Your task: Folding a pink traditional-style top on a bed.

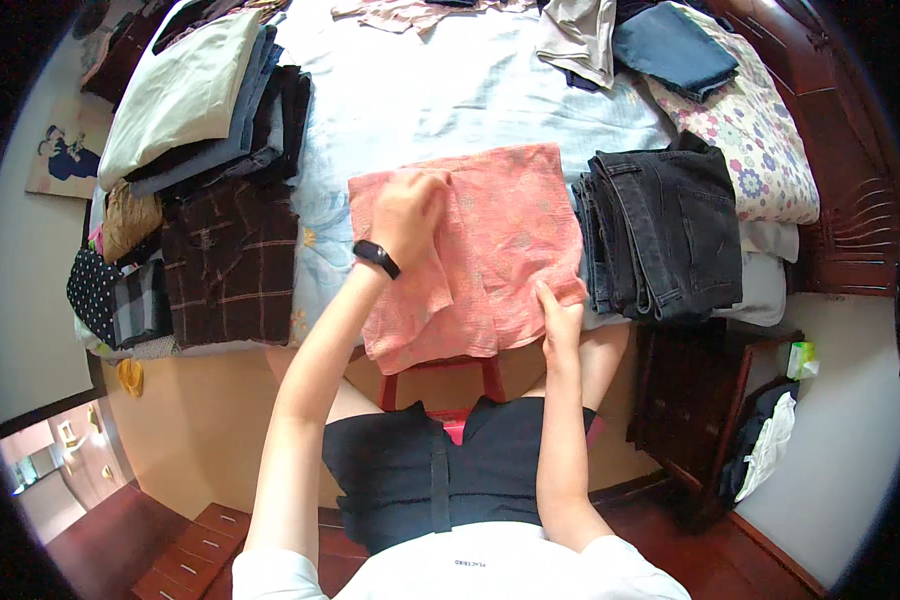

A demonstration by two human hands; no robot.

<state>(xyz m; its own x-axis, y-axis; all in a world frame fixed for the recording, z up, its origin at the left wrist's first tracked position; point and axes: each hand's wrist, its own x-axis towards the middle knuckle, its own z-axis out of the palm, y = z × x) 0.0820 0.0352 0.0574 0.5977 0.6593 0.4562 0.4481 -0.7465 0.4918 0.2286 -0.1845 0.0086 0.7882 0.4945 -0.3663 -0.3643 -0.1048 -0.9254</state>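
Observation:
A pink garment [510,220] with a faint pattern lies partly folded at the near edge of the bed, its lower edge hanging a little over. My left hand [410,212], with a black band on the wrist, is closed on its upper left part, where a flap is folded in. The fingertips are partly hidden. At the garment's lower right corner, my right hand [562,318] pinches the cloth between thumb and fingers.
Folded dark jeans [685,235] stand close on the right, beside a floral pillow [740,130]. On the left are a pale folded garment [180,100] atop a stack and a brown checked cloth [232,265]. A red stool [440,368] stands between my legs.

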